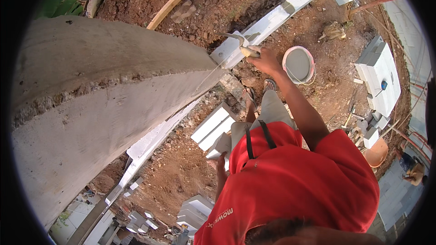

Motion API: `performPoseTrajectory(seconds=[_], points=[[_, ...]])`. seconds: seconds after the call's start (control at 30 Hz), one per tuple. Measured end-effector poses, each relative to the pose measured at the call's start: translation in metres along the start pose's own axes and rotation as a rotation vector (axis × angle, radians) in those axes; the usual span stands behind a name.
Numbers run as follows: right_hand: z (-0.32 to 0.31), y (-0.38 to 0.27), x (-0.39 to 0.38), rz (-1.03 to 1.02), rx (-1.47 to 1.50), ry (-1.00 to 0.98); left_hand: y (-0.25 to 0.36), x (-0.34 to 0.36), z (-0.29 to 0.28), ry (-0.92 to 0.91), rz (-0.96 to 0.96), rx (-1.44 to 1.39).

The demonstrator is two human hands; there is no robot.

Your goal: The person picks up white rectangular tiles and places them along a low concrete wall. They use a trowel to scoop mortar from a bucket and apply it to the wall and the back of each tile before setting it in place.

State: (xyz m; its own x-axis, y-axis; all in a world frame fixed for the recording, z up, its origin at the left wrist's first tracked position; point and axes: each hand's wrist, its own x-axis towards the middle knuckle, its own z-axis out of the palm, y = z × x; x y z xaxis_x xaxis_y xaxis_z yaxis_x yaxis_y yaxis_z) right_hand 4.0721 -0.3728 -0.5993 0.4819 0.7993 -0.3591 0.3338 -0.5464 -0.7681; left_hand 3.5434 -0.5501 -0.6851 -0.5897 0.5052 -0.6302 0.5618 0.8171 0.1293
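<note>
My right hand (265,60) is closed around the pale handle of a trowel (248,51). Its metal neck and blade reach over the near end of a low white block wall (272,22), where grey mortar lies on top. Down by my left thigh, my left hand (219,161) grips a pale block (221,146); part of that hand is hidden behind the block. To the right of my feet stands a round bucket (298,65) of wet grey mortar, with a wire handle.
A large grey concrete column (113,81) rises at the left, close to the wall's end. White blocks (212,126) lie beside my legs. A block stack (379,79) stands at the right, an orange basin (376,153) below it. Another person (411,168) is at the far right.
</note>
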Motion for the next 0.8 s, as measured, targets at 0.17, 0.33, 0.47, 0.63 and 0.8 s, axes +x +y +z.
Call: performPoseTrajectory(seconds=[0.17, 0.33, 0.47, 0.63, 0.8], points=[[-0.008, 0.022, -0.042, 0.112, 0.186, -0.044, 0.027, 0.009, 0.002, -0.020, 0.087, 0.054], [-0.009, 0.118, -0.098, 0.213, 0.392, 0.034, 0.060, 0.008, 0.004, -0.056, 0.197, 0.124], [-0.017, 0.254, -0.139, 0.455, 0.222, 0.080, 0.081, 0.017, 0.014, -0.075, 0.318, 0.194], [-0.042, 0.318, -0.138, 0.853, 0.070, 0.285, 0.101, 0.021, 0.026, -0.052, 0.470, 0.318], [-0.070, 0.396, -0.136, 1.180, 0.220, -0.010, 0.146, -0.007, 0.042, -0.144, 0.596, 0.325]])
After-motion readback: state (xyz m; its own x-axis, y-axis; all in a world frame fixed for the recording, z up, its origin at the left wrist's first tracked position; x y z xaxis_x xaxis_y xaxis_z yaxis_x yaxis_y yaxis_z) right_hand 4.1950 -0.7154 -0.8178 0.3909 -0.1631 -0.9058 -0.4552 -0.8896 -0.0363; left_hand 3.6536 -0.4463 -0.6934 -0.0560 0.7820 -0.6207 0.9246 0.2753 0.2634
